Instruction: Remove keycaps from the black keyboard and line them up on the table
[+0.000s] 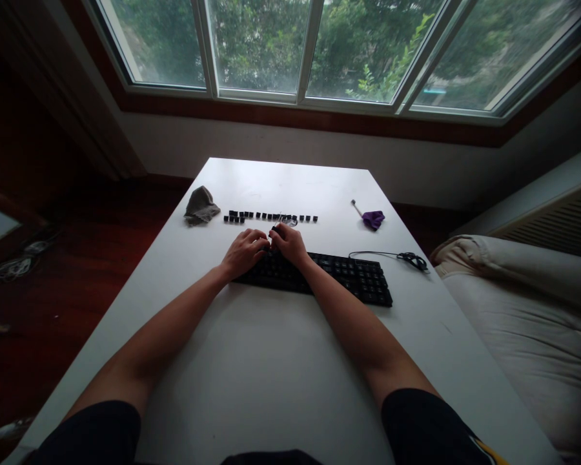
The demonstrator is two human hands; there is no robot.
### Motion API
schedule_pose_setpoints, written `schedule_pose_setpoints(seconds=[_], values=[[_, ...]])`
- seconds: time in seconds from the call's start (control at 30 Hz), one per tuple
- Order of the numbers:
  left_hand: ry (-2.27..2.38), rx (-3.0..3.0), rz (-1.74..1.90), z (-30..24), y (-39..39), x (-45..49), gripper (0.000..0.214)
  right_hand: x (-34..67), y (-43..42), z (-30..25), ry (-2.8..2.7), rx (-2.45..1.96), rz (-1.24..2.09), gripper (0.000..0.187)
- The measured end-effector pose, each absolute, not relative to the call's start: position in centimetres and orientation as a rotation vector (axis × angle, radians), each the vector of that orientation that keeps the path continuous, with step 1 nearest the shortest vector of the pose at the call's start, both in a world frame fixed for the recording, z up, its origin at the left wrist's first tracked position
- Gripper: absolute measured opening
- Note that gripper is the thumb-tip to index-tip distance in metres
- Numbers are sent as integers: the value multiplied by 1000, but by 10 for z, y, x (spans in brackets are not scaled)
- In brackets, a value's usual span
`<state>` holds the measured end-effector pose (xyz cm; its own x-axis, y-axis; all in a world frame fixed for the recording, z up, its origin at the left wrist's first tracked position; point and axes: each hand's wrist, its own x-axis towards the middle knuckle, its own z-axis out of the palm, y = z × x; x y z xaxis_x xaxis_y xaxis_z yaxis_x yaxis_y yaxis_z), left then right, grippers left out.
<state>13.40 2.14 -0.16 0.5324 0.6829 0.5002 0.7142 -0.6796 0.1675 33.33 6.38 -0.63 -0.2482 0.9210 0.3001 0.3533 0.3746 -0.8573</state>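
Note:
A black keyboard (348, 274) lies across the white table, and both of my hands are over its left part. My right hand (290, 243) is closed around a small tool with thin wire loops (289, 220), which looks like a keycap puller; the loops stick up beyond the fingers. My left hand (244, 252) is at the keyboard's upper left edge with its fingers bent together, close to the right fingertips. Whatever is between the left fingers is too small to make out. Just beyond the hands, loose black keycaps (259, 215) stand in a row, with a shorter second row at its left.
A crumpled grey cloth (202, 205) lies at the table's far left. Toward the far right are a small brush (356, 206) and a purple cloth (373, 220). The coiled keyboard cable (413, 260) rests near the right edge, beside a pale sofa (508, 310). Windows are beyond the table.

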Motion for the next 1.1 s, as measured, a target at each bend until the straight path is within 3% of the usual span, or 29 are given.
schedule_pose_setpoints(seconds=[0.37,0.77,1.1], values=[[-1166,-2737,-783,1,19,137,20,335,75,-14,-1814,-1191,853,22],[-1650,-2444,-1073,5,34,117,22,335,73,-11,-1775,-1167,948,23],[-1849,-2275,-915,-4,91,96,14,334,73,-12,-1812,-1155,916,21]])
